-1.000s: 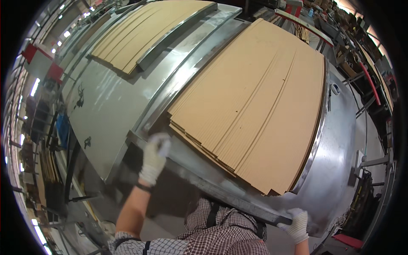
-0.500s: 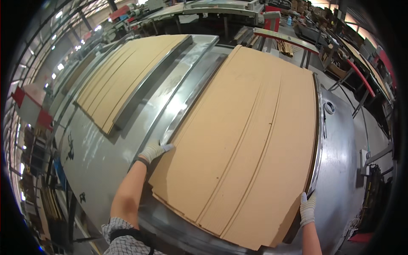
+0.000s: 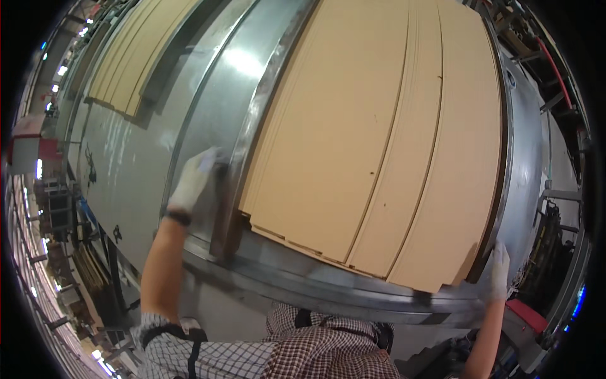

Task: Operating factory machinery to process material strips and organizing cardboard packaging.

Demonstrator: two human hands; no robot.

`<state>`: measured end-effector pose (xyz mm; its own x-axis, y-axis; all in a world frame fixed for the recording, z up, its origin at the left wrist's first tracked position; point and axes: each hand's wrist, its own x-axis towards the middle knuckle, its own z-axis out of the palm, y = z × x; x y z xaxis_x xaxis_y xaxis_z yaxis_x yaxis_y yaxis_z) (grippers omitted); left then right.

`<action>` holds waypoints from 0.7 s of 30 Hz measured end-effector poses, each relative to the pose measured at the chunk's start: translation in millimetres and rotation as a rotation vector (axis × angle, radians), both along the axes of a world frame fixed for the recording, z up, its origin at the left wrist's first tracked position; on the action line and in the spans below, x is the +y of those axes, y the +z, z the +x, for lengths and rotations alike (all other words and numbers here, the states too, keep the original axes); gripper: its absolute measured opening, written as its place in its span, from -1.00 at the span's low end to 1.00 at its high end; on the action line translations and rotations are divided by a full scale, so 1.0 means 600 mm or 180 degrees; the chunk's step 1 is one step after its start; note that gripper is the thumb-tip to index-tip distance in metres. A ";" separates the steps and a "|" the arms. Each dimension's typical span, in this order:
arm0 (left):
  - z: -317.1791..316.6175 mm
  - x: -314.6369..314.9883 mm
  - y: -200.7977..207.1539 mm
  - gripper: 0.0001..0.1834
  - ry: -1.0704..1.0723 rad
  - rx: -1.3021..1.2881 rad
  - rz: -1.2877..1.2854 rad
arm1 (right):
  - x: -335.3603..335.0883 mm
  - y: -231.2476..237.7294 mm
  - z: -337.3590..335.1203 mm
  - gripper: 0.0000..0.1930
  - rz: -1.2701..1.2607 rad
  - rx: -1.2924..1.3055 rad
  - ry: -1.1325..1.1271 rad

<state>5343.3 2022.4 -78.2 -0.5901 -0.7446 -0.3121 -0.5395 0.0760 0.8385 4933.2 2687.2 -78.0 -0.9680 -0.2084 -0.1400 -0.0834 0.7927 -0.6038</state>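
Observation:
A stack of tan cardboard sheets (image 3: 341, 126) with long creases lies on a metal-topped table, between two upright metal rails. At its left runs the left rail (image 3: 252, 126). My left hand (image 3: 192, 180), in a pale work glove, is just left of that rail, over the shiny metal strip; motion smears its fingers. Along the stack's right side stands the dark right rail (image 3: 500, 177). My right hand (image 3: 499, 273), gloved too, is at the near end of this rail, fingers stretched along its outer side. Whether they press on it I cannot tell.
A second, smaller cardboard stack (image 3: 136, 57) lies at the far left beside another metal rail. The bare metal tabletop (image 3: 120, 164) extends left of my left hand. A red-and-grey box-shaped thing (image 3: 35, 145) stands beyond the left edge. Dark frames and cables (image 3: 555, 234) are at the right.
My left hand has left the cardboard's near left edge and moved left over the metal strip. My right hand stays by the right rail's near end. The view has tilted down, showing my clothing.

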 end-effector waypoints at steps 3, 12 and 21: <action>0.165 0.049 0.042 -0.47 0.0188 -0.2420 -0.2960 | 0.211 0.042 0.072 -0.52 0.0605 0.0458 -0.0002; 0.429 0.024 -0.075 -0.52 0.2707 -0.0633 -0.0694 | 0.321 -0.075 0.117 -0.39 -0.0630 0.0126 -0.1545; 0.319 0.013 -0.075 -0.21 0.2485 -0.0419 -0.0465 | 0.349 -0.078 0.067 -0.34 -0.2004 -0.0430 -0.2658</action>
<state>5535.0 2030.4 -123.4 0.1525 -0.9657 -0.2104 -0.5760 -0.2598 0.7751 4973.7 2896.7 -124.9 -0.8220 0.4447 -0.3557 0.4432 0.1074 -0.8900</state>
